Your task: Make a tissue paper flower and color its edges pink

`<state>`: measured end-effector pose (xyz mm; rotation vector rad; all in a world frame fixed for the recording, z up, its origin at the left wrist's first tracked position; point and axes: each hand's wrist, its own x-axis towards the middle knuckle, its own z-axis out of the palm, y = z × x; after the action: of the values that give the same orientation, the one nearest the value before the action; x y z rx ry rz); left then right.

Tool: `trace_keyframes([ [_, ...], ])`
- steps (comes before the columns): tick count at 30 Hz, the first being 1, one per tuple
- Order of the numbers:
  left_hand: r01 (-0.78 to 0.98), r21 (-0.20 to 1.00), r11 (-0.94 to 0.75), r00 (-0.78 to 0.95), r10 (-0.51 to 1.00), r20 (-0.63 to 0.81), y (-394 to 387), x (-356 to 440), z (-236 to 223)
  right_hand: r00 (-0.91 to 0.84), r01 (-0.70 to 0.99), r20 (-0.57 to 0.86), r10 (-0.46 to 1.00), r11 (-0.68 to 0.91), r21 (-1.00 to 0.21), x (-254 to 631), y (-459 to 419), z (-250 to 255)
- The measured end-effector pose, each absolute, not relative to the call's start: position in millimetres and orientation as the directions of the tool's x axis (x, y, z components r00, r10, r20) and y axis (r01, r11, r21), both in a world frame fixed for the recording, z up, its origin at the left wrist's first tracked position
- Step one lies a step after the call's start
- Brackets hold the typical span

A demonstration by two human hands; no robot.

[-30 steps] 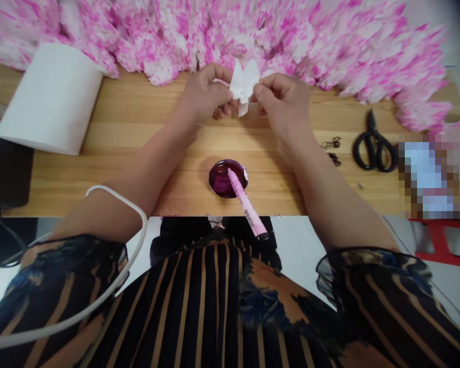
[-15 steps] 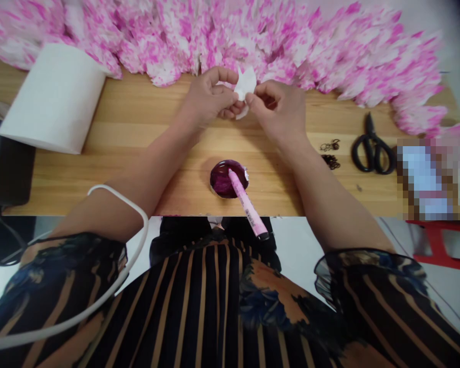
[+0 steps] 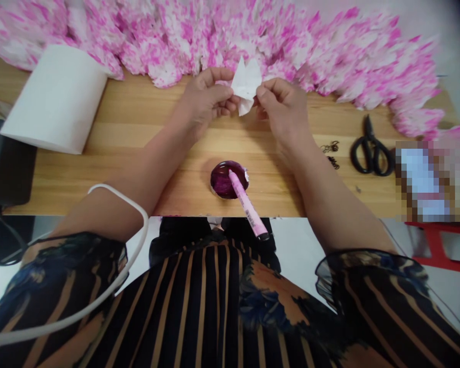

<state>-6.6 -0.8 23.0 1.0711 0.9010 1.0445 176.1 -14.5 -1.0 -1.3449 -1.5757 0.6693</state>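
Between my two hands is a small piece of folded white paper (image 3: pixel 247 82), pointed at its top and bottom, held up above the wooden table. My left hand (image 3: pixel 211 96) pinches its left edge between thumb and fingers. On the other side, my right hand (image 3: pixel 281 105) is closed on the paper's right edge. Nearer to me, a small round dish (image 3: pixel 220 184) of dark purple liquid stands close to the table's front edge. A pink marker (image 3: pixel 247 207) leans with its tip in the dish and its black end jutting past the edge.
A bank of pink-and-white paper flowers (image 3: pixel 222 36) lines the back. At left lies a white paper roll (image 3: pixel 57 102). Black scissors (image 3: pixel 371 151), small dark rings (image 3: pixel 331 147) and a blurred-out object (image 3: pixel 425 181) are at right. A white cable (image 3: pixel 138 245) crosses my left arm.
The white paper has been spread wider, showing more of its surface and a point at the bottom. My right hand has shifted slightly right; the dish and marker have stayed put.
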Motion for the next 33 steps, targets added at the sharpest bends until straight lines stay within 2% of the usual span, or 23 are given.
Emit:
trace_keyframes([
  [2, -0.176, 0.974, 0.14, 0.279, 0.956, -0.087, 0.5, -6.4, 21.8, 0.028, 0.452, 0.282, 0.959, 0.239, -0.859, 175.8, -15.2, -0.5],
  [8, 0.154, 0.987, 0.034, 0.263, 0.962, -0.074, 0.1, -2.7, 19.0, -0.01, 0.52, 0.314, 0.949, 0.273, -0.809, 170.1, -21.9, 7.3],
  [11, 0.239, 0.971, -0.007, 0.279, 0.958, -0.062, -1.9, -2.6, 16.1, -0.049, 0.557, 0.327, 0.944, 0.298, -0.775, 168.0, -27.2, 11.4],
  [16, 0.165, 0.985, -0.042, 0.322, 0.946, -0.013, -2.7, -5.5, 13.8, -0.021, 0.563, 0.342, 0.939, 0.294, -0.772, 167.6, -27.5, 12.7],
  [20, 0.086, 0.993, 0.082, 0.331, 0.938, -0.106, -1.3, -5.5, 17.2, 0.041, 0.489, 0.327, 0.944, 0.266, -0.831, 170.9, -20.3, 6.6],
  [23, 0.058, 0.986, 0.156, 0.315, 0.935, -0.166, -1.8, -5.1, 19.3, 0.024, 0.461, 0.295, 0.955, 0.251, -0.851, 172.2, -20.0, 5.5],
  [29, 0.092, 0.996, 0.015, 0.367, 0.929, -0.048, -3.3, -5.1, 15.7, -0.042, 0.603, 0.395, 0.918, 0.339, -0.722, 167.8, -26.2, 12.1],
  [33, 0.092, 0.996, 0.004, 0.391, 0.92, -0.04, -4.8, -5.4, 16.1, -0.02, 0.616, 0.387, 0.922, 0.317, -0.721, 168.9, -24.7, 10.1],
])
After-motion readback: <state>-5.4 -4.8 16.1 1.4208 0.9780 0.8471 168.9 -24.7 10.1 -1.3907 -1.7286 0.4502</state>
